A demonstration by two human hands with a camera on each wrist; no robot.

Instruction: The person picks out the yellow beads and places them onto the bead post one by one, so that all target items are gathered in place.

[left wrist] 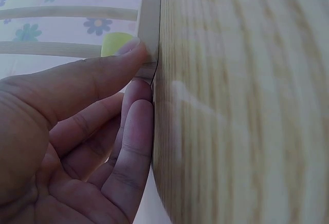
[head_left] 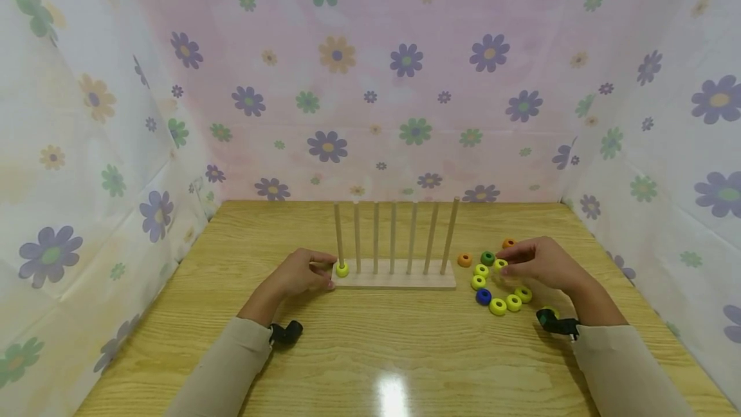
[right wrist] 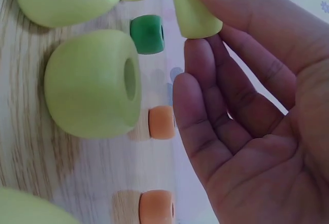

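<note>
A wooden peg rack (head_left: pixel 395 282) stands mid-table with several upright pegs; a yellow bead (head_left: pixel 342 269) sits at the foot of its leftmost peg. At the rack's left end, my left hand (head_left: pixel 301 272) grips the base with thumb and fingers. The left wrist view shows that thumb (left wrist: pixel 110 77) by the base's corner, close to the yellow bead. Over on the right, my right hand (head_left: pixel 547 266) pinches another yellow bead (right wrist: pixel 195 14) between thumb and fingers, raised above the table in the right wrist view.
Loose beads lie right of the rack: several yellow ones (head_left: pixel 497 306), a blue bead (head_left: pixel 484 296), a green bead (head_left: pixel 488 258) and two orange beads (head_left: pixel 465 260). Floral cloth (head_left: pixel 370 82) walls the table (head_left: pixel 347 346) at the back and both sides.
</note>
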